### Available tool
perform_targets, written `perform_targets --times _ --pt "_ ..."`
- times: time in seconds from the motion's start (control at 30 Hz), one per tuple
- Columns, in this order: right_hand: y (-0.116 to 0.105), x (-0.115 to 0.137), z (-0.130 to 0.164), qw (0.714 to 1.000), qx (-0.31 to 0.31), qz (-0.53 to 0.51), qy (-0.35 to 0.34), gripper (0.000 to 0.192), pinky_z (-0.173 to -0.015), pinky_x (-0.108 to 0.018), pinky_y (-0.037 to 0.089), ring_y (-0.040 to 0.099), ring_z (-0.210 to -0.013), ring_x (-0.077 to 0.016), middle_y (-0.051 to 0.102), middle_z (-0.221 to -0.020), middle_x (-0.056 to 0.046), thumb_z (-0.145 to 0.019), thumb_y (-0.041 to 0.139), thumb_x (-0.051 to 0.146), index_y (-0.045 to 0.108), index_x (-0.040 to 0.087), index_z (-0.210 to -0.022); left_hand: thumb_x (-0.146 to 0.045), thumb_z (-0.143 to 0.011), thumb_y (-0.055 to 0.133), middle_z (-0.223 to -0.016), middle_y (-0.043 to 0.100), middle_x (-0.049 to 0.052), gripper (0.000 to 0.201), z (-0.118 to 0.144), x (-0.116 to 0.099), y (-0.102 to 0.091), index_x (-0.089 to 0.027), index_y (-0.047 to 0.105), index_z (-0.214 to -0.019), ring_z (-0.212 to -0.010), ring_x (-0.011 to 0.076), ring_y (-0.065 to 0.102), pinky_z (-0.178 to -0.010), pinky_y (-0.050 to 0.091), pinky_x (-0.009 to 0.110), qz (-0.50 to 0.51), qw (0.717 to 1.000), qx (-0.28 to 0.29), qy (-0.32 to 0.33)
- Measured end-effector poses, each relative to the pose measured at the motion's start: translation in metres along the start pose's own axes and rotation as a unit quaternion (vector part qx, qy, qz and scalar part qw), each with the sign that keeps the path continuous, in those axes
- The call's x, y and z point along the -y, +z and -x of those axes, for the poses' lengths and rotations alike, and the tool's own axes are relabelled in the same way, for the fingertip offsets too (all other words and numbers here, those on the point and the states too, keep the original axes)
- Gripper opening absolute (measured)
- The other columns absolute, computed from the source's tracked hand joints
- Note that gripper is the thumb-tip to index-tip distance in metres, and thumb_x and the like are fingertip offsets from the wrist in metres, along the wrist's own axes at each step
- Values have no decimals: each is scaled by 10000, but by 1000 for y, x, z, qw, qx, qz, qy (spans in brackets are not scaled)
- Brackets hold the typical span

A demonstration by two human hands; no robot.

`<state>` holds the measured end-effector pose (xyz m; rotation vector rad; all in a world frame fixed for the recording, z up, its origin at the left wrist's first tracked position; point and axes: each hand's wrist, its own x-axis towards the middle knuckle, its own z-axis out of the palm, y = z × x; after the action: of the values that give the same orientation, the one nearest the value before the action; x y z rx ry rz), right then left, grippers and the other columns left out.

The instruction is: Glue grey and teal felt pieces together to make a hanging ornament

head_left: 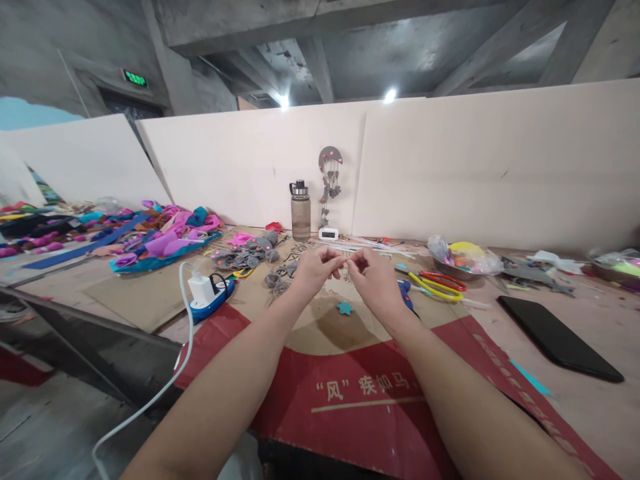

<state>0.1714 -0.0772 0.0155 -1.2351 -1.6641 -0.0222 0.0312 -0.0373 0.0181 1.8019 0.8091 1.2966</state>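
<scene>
My left hand [314,270] and my right hand [373,277] are raised together above the cardboard sheet [360,393], fingertips almost meeting. Both pinch something very small or thin between thumb and forefinger; I cannot make out what it is. Below them on the cardboard lies a small teal felt star [345,307]. A blue glue gun [406,293] pokes out just behind my right wrist. Grey felt pieces [253,253] lie left of my left hand.
Yellow and red scissors [440,285] lie to the right, with a bowl of scraps [463,259] behind. A black tablet [559,339] is at right. A water bottle [301,211], small clock [329,233], white charger on a power strip [206,293], and coloured felt pile [165,237] stand left and behind.
</scene>
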Motion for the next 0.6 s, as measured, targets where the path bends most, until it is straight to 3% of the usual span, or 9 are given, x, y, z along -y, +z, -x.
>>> perform_targets --times 0.47,0.6 --pt "3 -8 -1 984 71 -139 88 155 -568 -281 388 495 -585 -141 546 -625 17 -769 589 329 518 211 -699 -291 -706 692 -669 602 -5 198 -2 0 -6 -133 593 -771 -505 70 540 -510 416 207 9 999 31 14" --pt "1 -9 -3 971 105 -195 89 147 -535 -261 385 466 -542 -119 499 -589 44 -750 592 306 494 212 -692 -305 -668 733 -641 600 -5 251 -4 5 -7 -122 601 -779 -497 70 534 -486 383 199 66 997 43 -18"
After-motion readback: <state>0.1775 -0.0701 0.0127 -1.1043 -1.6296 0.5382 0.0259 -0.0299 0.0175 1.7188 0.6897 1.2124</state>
